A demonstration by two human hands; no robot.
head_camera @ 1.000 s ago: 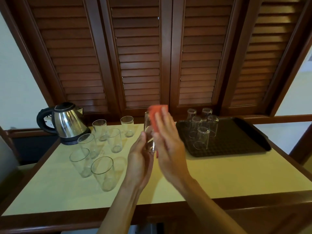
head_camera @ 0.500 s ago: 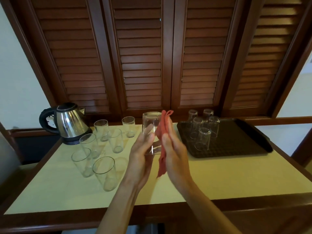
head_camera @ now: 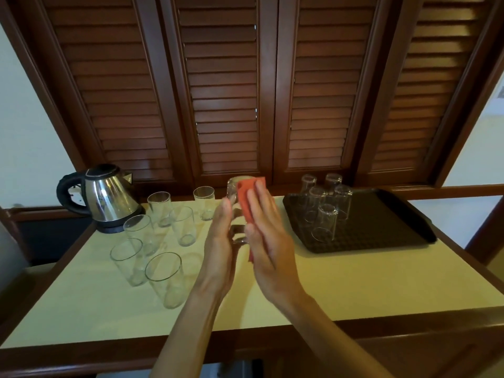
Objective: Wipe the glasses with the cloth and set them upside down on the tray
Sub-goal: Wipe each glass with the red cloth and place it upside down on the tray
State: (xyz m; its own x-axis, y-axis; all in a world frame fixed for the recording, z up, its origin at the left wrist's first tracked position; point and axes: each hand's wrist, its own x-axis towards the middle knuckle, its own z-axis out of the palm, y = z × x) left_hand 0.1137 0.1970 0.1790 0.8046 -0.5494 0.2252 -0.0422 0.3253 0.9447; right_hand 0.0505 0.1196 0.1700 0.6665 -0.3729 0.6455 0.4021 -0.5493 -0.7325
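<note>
Left: kettle (head_camera: 109, 197), then six upright glasses (head_camera: 163, 279) on the table (head_camera: 354, 282), likely unwiped. Centre: we brace the held glass (head_camera: 235, 195) above the table with our left hand (head_camera: 219, 249), fingers straight against its side, so it stays put while our right hand (head_camera: 268, 241), fingers flat, presses the red cloth (head_camera: 246, 203) on it. Right: tray (head_camera: 381, 227) holds five glasses (head_camera: 324, 222) upside down, probably done.

1. A pale yellow table (head_camera: 354, 285) with a dark wooden edge fills the lower frame.
2. At its left stand a steel kettle (head_camera: 109, 199) and six upright glasses (head_camera: 163, 279).
3. At right centre lies a black tray (head_camera: 387, 222).
</note>
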